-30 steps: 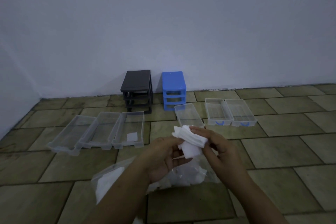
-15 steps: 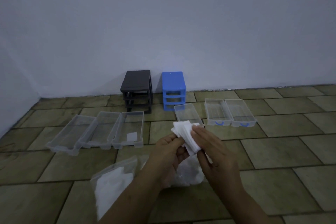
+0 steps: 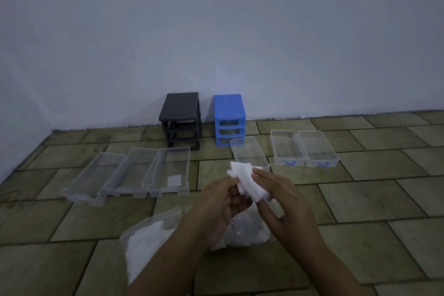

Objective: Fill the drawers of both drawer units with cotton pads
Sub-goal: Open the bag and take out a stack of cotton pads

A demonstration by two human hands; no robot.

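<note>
Right now both hands meet over the tiled floor around a fanned stack of white cotton pads. The left hand has its fingers curled toward the near end of the stack, touching its underside, while the right hand pinches the stack from the other side, thumb laid across the top edge of the pads. Directly beneath the hands lies a clear plastic bag with more white pads inside, crumpled on the floor and partly hidden by the forearms.

Beyond the hands and off to the left hand's side, three clear drawers lie side by side, touching; the one nearest the hands holds a single white pad near its front end. Just past the held stack sits one more clear drawer, and further toward the right hand's side a pair of clear drawers with blue handles rest against each other.

Farther still, against the wall, stand the black drawer unit and the blue drawer unit, near each other but apart, their slots open.
</note>
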